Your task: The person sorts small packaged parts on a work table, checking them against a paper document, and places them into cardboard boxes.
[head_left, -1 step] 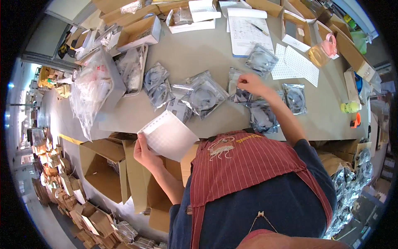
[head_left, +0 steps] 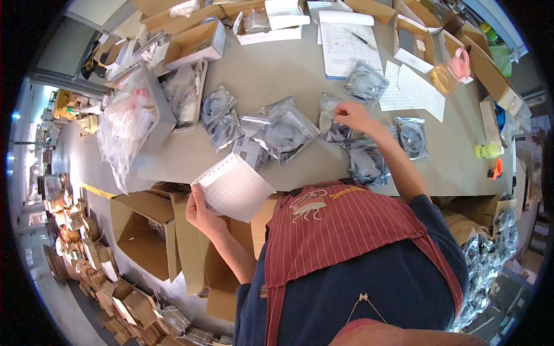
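My left hand [head_left: 203,212] pinches the edge of a white sheet of small labels [head_left: 235,189] at the table's front edge. Over a silvery clear bag [head_left: 328,124] on the table, my right hand [head_left: 353,117] has its fingers pressed together; whatever they hold is too small to make out. More bags with coiled cables lie around: a large one [head_left: 287,137] left of that hand, one [head_left: 366,82] beyond it, one [head_left: 411,138] to its right and one [head_left: 368,163] nearer my body. Further left are two overlapping bags [head_left: 219,109].
A grey bin with plastic bags [head_left: 130,109] stands at the left. Beyond lie a clipboard with papers [head_left: 346,52], label sheets [head_left: 424,92] and a pink-lidded bottle [head_left: 453,72]. Cardboard boxes [head_left: 144,239] sit below the table's front edge, left of my body.
My right hand has shifted slightly to the right over the bag. My left hand keeps the label sheet in nearly the same place.
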`<state>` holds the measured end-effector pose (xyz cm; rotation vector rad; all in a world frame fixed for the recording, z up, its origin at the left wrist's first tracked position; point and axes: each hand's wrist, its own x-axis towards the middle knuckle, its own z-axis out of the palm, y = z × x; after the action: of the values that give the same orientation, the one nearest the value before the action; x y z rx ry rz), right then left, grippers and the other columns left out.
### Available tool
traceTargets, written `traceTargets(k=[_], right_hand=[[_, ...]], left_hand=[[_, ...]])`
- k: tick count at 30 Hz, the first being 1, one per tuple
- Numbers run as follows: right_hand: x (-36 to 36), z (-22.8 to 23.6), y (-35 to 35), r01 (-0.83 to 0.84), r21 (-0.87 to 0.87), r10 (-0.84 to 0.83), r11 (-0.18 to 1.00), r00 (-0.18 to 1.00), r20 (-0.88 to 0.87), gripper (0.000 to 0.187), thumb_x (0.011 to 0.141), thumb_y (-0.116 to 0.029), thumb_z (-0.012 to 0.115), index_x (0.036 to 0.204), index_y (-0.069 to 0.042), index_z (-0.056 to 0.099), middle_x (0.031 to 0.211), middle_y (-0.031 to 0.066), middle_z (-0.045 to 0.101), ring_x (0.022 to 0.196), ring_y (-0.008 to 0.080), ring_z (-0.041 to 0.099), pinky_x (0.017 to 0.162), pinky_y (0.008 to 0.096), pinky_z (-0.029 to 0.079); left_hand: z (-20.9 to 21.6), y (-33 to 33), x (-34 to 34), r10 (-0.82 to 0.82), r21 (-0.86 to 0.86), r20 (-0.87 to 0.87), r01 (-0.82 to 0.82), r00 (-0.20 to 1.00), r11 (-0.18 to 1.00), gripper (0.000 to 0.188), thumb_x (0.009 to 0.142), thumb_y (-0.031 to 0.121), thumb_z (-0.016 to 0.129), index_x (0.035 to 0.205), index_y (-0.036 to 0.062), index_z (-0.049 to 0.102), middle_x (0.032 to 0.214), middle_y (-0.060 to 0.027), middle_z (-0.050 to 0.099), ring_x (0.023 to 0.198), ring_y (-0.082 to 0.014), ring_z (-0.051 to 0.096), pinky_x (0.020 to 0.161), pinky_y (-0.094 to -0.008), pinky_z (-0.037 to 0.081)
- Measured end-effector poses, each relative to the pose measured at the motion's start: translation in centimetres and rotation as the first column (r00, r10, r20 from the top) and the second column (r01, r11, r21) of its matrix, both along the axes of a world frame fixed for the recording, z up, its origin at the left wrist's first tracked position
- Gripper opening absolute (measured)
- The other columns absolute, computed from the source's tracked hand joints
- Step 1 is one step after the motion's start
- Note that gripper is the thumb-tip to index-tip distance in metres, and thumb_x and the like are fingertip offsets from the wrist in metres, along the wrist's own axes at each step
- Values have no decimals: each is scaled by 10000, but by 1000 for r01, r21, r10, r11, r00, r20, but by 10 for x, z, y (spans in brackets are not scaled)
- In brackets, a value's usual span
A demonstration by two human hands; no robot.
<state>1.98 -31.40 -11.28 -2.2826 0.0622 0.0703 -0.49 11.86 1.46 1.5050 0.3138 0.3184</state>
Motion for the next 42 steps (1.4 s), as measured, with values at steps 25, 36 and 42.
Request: traceTargets(k=[25,36,42], right_hand=[[22,19,149,-125,-451,218,884,963,161,260,840,-221,678,976,-49,538,863,139,664,834,337,646,721,433,509],[33,3,72,215,-197,-136,957,926,351,433,793,-304,752,1102,-60,571,1043,170,640,967,375,609,838,457,482],[25,16,84,132,191,-159,973,978,135,322,814,-186,700,1088,-83,566,863,102,651,846,318,635,763,425,506]], left_hand=[[-6,-7,-8,-15,-1,11,15,1000,1000,322,966,262,632,890,-47,681,812,-18,660,716,-62,556,648,-206,434],[-10,-14,-6,-92,68,8,92,996,993,289,980,240,605,897,-33,653,779,41,576,712,-35,453,638,-192,347],[-15,-16,-3,-102,55,47,99,994,994,284,982,233,604,900,-34,654,783,42,577,713,-33,453,639,-190,348]])
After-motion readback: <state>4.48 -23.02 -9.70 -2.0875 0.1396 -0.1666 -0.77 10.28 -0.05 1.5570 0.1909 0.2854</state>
